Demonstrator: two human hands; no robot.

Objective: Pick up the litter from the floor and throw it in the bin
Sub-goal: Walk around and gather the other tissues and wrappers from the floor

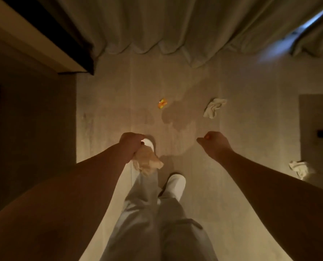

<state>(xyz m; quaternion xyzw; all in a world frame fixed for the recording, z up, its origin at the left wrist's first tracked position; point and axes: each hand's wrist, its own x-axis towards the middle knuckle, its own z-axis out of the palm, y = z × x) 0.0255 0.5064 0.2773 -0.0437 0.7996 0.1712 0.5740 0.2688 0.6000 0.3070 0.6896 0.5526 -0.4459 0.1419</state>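
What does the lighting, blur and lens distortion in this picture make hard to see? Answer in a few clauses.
Head view: dim, warm light, brightest on the floor near the feet; the left side falls into deep shadow; wide-angle bending curves the curtain; soft blur hides detail on the orange wrapper and the tissue; what the right hand pinches is too small to tell.

Dim room, pale wood-look plank floor (241, 204), long grey-beige pleated curtain (175, 25) pooling at the far edge, dark furniture edge with light trim (34, 34) upper left, grey loose trousers (147, 223), white slippers (175, 184), dark panel (316, 119) at right.
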